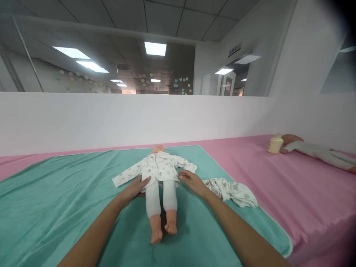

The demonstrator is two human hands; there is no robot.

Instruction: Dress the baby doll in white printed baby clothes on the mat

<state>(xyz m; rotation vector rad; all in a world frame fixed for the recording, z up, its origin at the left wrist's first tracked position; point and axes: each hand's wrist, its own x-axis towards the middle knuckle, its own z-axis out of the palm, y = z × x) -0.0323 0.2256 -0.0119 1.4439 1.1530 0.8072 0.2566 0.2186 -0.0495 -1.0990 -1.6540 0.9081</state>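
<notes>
A baby doll point(152, 200) lies on its back, feet toward me, in white leggings. Over its upper body is a white printed baby jacket point(167, 167), its sleeves spread to both sides. My left hand point(135, 190) is closed on the jacket's lower left edge, thumb on top and the fingers partly hidden beneath. At the opposite edge, my right hand point(193, 182) has its fingers stretched out, close beside the jacket; whether they touch it I cannot tell. Just right of that hand is a crumpled printed baby garment point(232, 191).
A green blanket point(83, 193) lies under the doll, over a pink sheet point(278, 185). Far right are a cream bottle point(275, 144) and a second doll point(314, 148). Behind the surface stands a low white wall point(111, 118) with windows above.
</notes>
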